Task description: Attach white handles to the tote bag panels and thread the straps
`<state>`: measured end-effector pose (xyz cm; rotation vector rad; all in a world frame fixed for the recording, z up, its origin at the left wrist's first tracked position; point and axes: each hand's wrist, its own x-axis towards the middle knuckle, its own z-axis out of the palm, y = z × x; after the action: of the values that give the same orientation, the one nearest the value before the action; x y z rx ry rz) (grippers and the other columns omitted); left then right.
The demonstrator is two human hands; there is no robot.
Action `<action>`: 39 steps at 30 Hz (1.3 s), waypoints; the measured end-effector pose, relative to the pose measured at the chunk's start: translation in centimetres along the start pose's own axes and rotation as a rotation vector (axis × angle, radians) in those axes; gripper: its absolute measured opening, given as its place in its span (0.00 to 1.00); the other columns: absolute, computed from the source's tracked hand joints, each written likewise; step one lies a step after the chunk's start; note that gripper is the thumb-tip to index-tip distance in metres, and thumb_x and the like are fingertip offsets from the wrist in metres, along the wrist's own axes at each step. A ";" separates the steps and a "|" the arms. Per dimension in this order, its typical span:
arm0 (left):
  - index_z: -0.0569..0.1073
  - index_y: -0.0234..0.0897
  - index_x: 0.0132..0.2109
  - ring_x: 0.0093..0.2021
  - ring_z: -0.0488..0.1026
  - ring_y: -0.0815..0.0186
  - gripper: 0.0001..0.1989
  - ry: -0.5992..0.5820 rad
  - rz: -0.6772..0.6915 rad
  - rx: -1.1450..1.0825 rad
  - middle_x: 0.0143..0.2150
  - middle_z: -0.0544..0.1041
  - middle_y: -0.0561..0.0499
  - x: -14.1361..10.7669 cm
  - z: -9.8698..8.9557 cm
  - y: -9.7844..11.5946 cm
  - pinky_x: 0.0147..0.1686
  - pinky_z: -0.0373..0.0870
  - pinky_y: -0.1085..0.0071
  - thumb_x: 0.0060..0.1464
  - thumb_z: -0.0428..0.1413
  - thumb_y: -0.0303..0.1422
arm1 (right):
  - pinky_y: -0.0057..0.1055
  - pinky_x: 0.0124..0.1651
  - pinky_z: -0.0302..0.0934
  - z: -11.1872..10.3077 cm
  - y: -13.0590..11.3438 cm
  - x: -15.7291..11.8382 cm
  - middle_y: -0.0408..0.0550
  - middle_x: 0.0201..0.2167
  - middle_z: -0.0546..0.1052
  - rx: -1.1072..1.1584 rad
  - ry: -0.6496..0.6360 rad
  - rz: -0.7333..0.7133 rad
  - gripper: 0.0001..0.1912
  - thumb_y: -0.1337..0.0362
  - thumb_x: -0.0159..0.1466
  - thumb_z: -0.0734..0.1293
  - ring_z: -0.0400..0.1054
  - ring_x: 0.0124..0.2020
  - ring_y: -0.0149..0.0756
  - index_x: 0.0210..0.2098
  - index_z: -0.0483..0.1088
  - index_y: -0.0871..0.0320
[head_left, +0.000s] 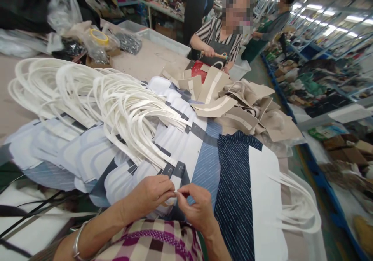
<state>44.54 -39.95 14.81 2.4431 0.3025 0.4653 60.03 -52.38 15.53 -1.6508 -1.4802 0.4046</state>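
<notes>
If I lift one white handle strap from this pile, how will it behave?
The white handle strap seems stiff but springy, because the loops keep open curves. It is probably light for its size, being a thin band. It may catch its neighbours, since the loops crowd together.

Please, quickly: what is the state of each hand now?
Left hand: closed, pinching something too small to tell.
Right hand: closed, pinching at the same spot.

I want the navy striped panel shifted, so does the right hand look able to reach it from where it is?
Probably yes: the right hand sits just beside the navy striped fabric panel, and nothing appears to lie between them.
</notes>
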 end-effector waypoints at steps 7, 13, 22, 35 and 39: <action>0.67 0.38 0.30 0.26 0.66 0.68 0.16 0.094 0.029 0.049 0.25 0.69 0.54 0.6 0.6 1.1 0.27 0.60 0.69 0.68 0.46 0.30 | 0.26 0.30 0.65 2.7 3.0 0.8 0.41 0.20 0.75 0.141 0.193 0.445 0.09 0.62 0.60 0.67 0.69 0.22 0.30 0.25 0.72 0.57; 0.69 0.38 0.33 0.30 0.68 0.67 0.14 0.061 -0.017 0.154 0.29 0.71 0.53 0.2 2.3 -1.7 0.30 0.63 0.69 0.68 0.46 0.30 | 0.31 0.29 0.70 1.5 11.9 3.4 0.46 0.23 0.77 0.366 0.335 0.784 0.18 0.49 0.58 0.65 0.72 0.25 0.35 0.29 0.73 0.59; 0.70 0.38 0.35 0.33 0.67 0.63 0.11 0.041 0.004 0.294 0.30 0.72 0.51 -1.3 4.4 -5.8 0.33 0.61 0.66 0.67 0.48 0.29 | 0.28 0.29 0.67 1.7 16.5 5.6 0.42 0.21 0.75 0.285 0.271 0.771 0.16 0.51 0.57 0.65 0.69 0.23 0.32 0.26 0.71 0.57; 0.70 0.38 0.34 0.32 0.67 0.63 0.12 0.052 -0.001 0.303 0.30 0.71 0.51 -1.4 4.6 -5.7 0.33 0.62 0.66 0.67 0.47 0.29 | 0.26 0.28 0.66 1.9 18.4 7.6 0.39 0.25 0.73 0.201 0.008 0.985 0.12 0.59 0.67 0.67 0.68 0.23 0.26 0.33 0.70 0.62; 0.70 0.38 0.35 0.32 0.67 0.63 0.12 0.058 -0.005 0.291 0.30 0.71 0.51 -1.4 4.6 -5.8 0.32 0.62 0.66 0.67 0.47 0.30 | 0.27 0.30 0.68 1.2 19.0 8.2 0.43 0.33 0.75 0.214 -0.008 1.087 0.12 0.58 0.68 0.66 0.70 0.28 0.27 0.42 0.71 0.62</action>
<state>44.47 -38.41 7.47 2.7126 0.4270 0.5210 73.44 -43.02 2.81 -2.1392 -0.3850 1.0953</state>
